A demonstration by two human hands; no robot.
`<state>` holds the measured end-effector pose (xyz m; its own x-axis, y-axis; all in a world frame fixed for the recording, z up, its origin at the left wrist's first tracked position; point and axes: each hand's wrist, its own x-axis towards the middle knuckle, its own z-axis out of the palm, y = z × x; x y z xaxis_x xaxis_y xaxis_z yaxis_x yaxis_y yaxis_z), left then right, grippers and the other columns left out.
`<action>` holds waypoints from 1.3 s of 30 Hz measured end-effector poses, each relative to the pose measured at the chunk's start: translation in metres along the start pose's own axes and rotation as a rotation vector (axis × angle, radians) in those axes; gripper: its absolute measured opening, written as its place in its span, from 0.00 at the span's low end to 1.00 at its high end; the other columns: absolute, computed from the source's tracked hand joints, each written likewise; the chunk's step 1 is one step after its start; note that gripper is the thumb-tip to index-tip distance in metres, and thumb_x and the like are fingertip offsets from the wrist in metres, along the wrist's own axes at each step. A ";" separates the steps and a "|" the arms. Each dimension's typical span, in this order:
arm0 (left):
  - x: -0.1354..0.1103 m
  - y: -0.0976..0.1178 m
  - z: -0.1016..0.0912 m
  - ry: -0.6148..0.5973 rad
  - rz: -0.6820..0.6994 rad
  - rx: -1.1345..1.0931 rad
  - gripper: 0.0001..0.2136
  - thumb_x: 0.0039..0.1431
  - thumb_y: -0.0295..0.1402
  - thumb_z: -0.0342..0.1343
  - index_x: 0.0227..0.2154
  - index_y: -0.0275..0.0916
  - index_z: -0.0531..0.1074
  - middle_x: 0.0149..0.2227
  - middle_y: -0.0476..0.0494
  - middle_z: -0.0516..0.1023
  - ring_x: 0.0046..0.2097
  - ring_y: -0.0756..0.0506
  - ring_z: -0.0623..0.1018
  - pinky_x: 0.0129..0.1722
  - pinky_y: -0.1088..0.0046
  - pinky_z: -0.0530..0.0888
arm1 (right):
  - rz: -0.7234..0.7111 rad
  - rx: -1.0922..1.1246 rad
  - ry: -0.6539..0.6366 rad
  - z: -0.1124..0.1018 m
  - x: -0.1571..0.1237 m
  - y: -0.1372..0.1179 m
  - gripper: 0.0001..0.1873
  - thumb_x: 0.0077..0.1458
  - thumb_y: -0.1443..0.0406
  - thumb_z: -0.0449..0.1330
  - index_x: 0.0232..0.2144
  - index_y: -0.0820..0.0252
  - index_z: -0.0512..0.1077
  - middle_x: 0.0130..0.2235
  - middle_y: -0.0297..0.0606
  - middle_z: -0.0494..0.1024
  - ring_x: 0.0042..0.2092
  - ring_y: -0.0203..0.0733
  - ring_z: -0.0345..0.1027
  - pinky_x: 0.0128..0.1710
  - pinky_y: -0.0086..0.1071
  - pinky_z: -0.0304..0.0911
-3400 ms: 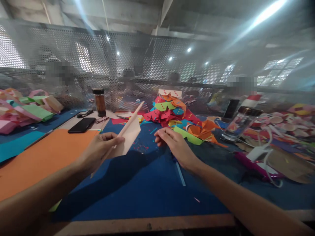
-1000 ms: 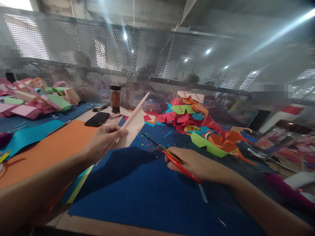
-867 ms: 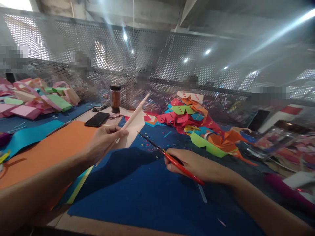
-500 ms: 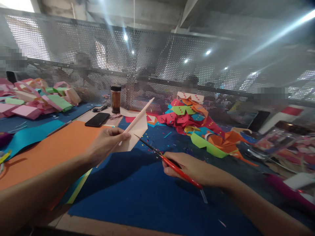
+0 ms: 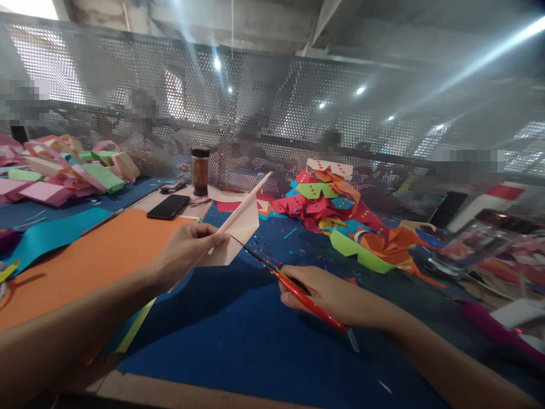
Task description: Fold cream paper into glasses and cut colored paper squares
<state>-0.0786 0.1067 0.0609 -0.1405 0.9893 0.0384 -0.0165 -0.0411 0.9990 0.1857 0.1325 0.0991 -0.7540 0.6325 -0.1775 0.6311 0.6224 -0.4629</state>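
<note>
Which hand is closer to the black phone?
Left. The left hand, holding pale paper, is just right of the black phone and nearer the camera; the right hand, with scissors, is much farther right.

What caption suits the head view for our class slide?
The left hand holds folded pale paper while the right hand points red-handled scissors at it, above a blue work surface.

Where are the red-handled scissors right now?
Head view, just right of centre: the scissors are in the right hand, pointing at the pale paper in the left hand.
</note>
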 end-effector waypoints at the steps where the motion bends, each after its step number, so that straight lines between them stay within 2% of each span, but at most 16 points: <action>1: 0.000 0.000 0.000 0.000 -0.003 -0.006 0.09 0.48 0.39 0.66 0.24 0.38 0.76 0.21 0.53 0.72 0.23 0.53 0.69 0.23 0.78 0.61 | 0.000 0.001 -0.002 0.000 0.000 0.000 0.12 0.58 0.57 0.55 0.28 0.58 0.62 0.32 0.37 0.72 0.33 0.39 0.63 0.32 0.34 0.56; 39: -0.002 -0.001 0.001 -0.020 -0.027 -0.008 0.08 0.49 0.38 0.65 0.24 0.39 0.77 0.22 0.52 0.72 0.23 0.55 0.68 0.21 0.82 0.61 | 0.003 0.031 -0.015 0.005 0.002 -0.001 0.12 0.59 0.60 0.54 0.25 0.57 0.59 0.27 0.32 0.68 0.28 0.34 0.59 0.26 0.32 0.51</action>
<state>-0.0772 0.1049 0.0600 -0.1201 0.9927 0.0114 -0.0279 -0.0149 0.9995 0.1830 0.1311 0.0952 -0.7547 0.6274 -0.1919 0.6279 0.6058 -0.4886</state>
